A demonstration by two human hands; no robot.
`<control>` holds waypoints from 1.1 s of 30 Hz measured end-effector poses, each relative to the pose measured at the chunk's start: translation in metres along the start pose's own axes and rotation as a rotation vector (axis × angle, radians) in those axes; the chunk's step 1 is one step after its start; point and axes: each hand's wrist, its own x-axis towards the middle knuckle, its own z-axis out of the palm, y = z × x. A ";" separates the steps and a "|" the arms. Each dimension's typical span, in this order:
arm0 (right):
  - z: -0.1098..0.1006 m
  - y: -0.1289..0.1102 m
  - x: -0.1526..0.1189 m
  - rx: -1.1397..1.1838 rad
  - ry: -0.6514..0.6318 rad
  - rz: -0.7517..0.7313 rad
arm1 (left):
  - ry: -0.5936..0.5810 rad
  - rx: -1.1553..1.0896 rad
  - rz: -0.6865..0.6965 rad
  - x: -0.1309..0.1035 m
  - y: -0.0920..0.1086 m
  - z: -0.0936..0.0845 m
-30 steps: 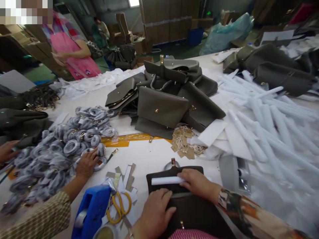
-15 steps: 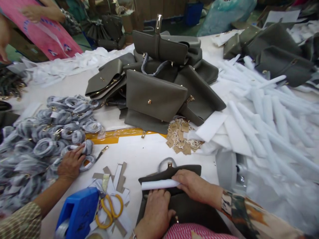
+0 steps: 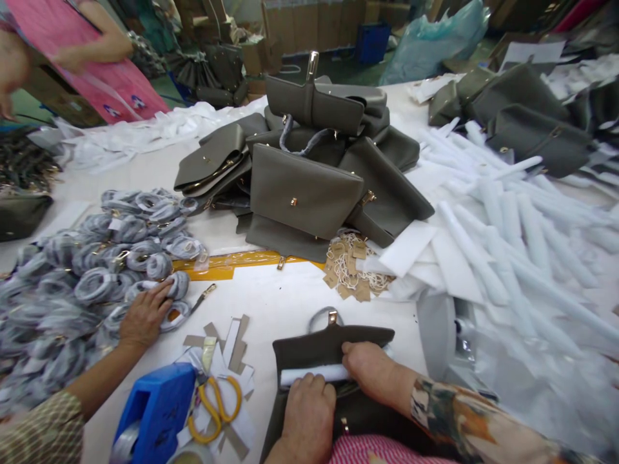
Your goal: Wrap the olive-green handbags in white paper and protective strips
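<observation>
A dark olive handbag [image 3: 333, 339] lies in front of me with its flap folded back. A white foam roll [image 3: 309, 375] sits across its opening, lower than the flap. My left hand [image 3: 309, 412] is closed over the front edge of the opening, fingertips against the roll. My right hand [image 3: 372, 367] is closed at the roll's right end, close to the flap; its fingertips are hidden. A grey-wrapped handle [image 3: 319, 314] and a gold clasp [image 3: 333, 317] show behind the flap.
A co-worker's hand [image 3: 147, 312] rests on grey-wrapped straps [image 3: 97, 283] at left. Nearby are yellow-handled scissors [image 3: 217, 409] and a blue tape dispenser [image 3: 155, 412]. Stacked handbags [image 3: 304, 187] stand ahead, beside paper tags [image 3: 355, 264]. White foam rolls [image 3: 522, 238] cover the right.
The foam roll has sunk from the top of the bag into its opening. My right hand has moved slightly right and down with it; my left fingers have curled over the front edge.
</observation>
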 end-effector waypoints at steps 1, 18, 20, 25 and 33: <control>0.001 -0.001 -0.002 -0.004 -0.008 -0.007 | 0.009 0.011 -0.008 0.000 0.000 0.001; 0.098 0.029 -0.095 0.393 0.605 0.291 | 0.024 -0.047 -0.012 0.012 -0.011 0.008; 0.112 0.027 -0.094 0.460 0.694 0.416 | 0.047 -0.026 -0.015 0.010 -0.009 0.006; 0.108 0.030 -0.084 0.553 0.642 0.499 | 0.060 -0.001 -0.009 0.007 -0.006 0.002; 0.107 0.030 -0.081 0.423 0.613 0.442 | 0.084 -0.095 -0.022 0.006 -0.012 0.015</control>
